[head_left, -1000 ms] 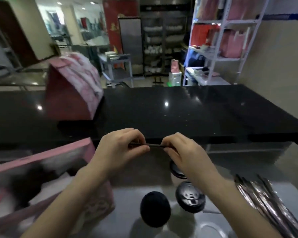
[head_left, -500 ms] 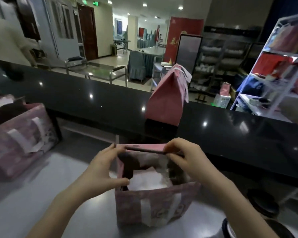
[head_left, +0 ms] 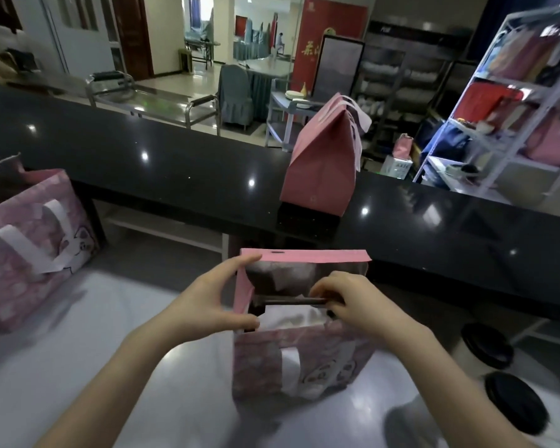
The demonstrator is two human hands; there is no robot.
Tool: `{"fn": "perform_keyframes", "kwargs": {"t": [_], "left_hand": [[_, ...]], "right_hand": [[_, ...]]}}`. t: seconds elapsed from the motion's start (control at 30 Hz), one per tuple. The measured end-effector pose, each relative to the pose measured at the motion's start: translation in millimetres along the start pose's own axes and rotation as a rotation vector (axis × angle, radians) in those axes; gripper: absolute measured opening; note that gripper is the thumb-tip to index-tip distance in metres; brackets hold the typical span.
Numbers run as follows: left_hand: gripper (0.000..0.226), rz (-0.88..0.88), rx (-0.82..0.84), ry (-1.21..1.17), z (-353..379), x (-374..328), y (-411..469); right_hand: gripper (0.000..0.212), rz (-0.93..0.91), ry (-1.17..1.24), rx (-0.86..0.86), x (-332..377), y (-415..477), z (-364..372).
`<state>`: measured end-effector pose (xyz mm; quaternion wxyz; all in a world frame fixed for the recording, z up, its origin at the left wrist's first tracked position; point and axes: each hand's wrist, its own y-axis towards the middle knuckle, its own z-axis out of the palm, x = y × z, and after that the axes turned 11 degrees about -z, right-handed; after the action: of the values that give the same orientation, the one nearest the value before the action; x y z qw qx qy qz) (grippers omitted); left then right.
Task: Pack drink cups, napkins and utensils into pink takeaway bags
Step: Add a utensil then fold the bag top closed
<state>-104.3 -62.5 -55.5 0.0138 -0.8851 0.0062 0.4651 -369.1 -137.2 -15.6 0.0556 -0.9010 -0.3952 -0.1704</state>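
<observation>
Utensil packet: a slim dark utensil packet (head_left: pixel 290 300) lies level across the mouth of the open pink bag (head_left: pixel 301 360), its right end pinched in the right hand's fingertips.
Right hand: the right hand (head_left: pixel 359 305) sits over the bag's right side, thumb and curled fingers closed on the packet.
Left hand: the left hand (head_left: pixel 204 305) has forefinger and thumb spread wide and fairly straight, touching the far and near corners of the bag's left rim.
Napkin: a white napkin (head_left: pixel 291 318) lies inside the bag, just below the right fingertips.
Bag print: cartoon animal faces and a white handle; no words can be read.
Cups: two black-lidded cups (head_left: pixel 514 405) stand to the right of the right hand.
Second bag: a printed pink bag (head_left: pixel 29 240) stands well left of the left fingers.
Closed bag: a folded-shut pink bag (head_left: pixel 317 169) stands on the black counter (head_left: pixel 175 176), beyond both hands.
Writing: a red banner (head_left: pixel 307 50) far behind carries yellow characters, too blurred to read.
</observation>
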Motion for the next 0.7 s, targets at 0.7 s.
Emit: {"fn": "perform_keyframes", "kwargs": {"t": [0.7], "left_hand": [[0.116,-0.035,-0.17,0.171,24.5,-27.3,8.0]], "right_hand": [[0.046,-0.078,-0.206,-0.199,-47.1,9.8,-21.5]]}}
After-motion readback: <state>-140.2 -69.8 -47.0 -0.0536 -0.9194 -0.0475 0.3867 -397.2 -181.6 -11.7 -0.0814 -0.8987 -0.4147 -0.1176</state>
